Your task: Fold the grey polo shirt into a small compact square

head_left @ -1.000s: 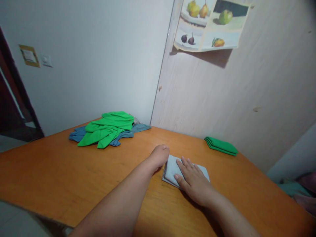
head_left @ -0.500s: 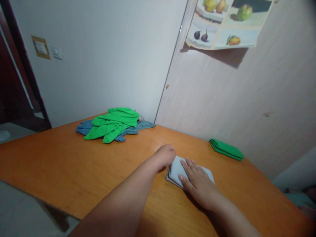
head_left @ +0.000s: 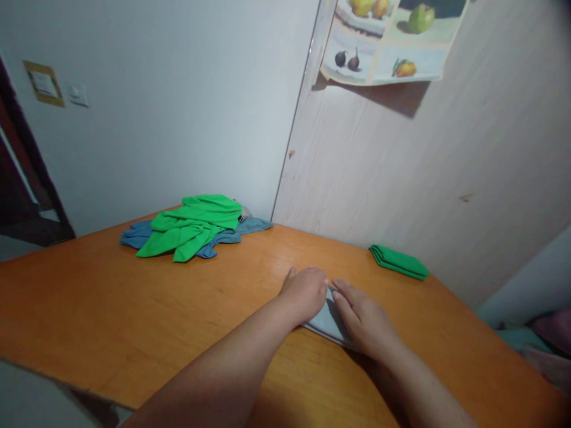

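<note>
A folded grey cloth lies on the wooden table in front of me, much of it covered by my hands. My left hand rests palm down over its left end, fingers stretched toward the far edge. On the cloth's right part lies my right hand, its fingers extended toward the left hand and close together. Fingertips of both hands nearly meet at the cloth's far edge. Neither hand is visibly closed round the cloth.
A crumpled green cloth lies on blue cloths at the table's back left. Toward the back right is a folded green cloth. Walls border the table behind; a fruit poster hangs above.
My left hand has moved from pinching the grey cloth's far left corner to lying over its left end. My right hand has turned, its fingers drawn together. The view has shifted slightly right.
</note>
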Available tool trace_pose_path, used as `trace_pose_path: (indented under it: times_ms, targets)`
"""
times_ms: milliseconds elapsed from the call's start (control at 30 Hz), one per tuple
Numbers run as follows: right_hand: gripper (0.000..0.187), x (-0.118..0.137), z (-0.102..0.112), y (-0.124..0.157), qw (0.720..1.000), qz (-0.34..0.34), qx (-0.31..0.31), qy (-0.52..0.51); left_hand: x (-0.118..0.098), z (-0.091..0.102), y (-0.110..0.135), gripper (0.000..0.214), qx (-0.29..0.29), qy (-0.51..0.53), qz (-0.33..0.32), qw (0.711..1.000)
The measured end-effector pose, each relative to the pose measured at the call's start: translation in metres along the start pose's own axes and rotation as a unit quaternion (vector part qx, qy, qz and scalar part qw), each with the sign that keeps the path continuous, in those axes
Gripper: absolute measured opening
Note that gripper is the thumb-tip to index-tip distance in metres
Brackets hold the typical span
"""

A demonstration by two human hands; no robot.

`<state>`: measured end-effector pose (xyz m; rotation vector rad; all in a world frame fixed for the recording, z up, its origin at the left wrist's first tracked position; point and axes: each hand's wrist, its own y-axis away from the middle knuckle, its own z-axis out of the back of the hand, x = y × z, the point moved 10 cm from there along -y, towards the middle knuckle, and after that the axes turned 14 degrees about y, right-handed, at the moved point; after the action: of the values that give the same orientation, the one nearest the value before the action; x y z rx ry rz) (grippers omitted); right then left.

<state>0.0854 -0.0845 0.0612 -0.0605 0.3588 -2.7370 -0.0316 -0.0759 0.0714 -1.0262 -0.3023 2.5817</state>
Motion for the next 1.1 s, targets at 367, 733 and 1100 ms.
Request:
trace_pose_path:
  times_ms: [367,733,1100]
  targets:
    - [0.045,-0.077,0.037,0.002,0.976,-0.197,-0.076,0.056,-0.006,-0.026,0.013,0.057,0.089,-0.066,-0.017,0.994]
    - [0.039,-0.097,0.018,-0.01,0.981,-0.179,-0.062,-0.031,-0.001,-0.033,0.015,0.076,0.144,-0.111,0.015,0.983]
    - [0.036,-0.099,0.012,-0.011,0.981,-0.182,-0.037,-0.053,-0.003,-0.032,0.017,0.101,0.144,-0.115,0.01,0.983]
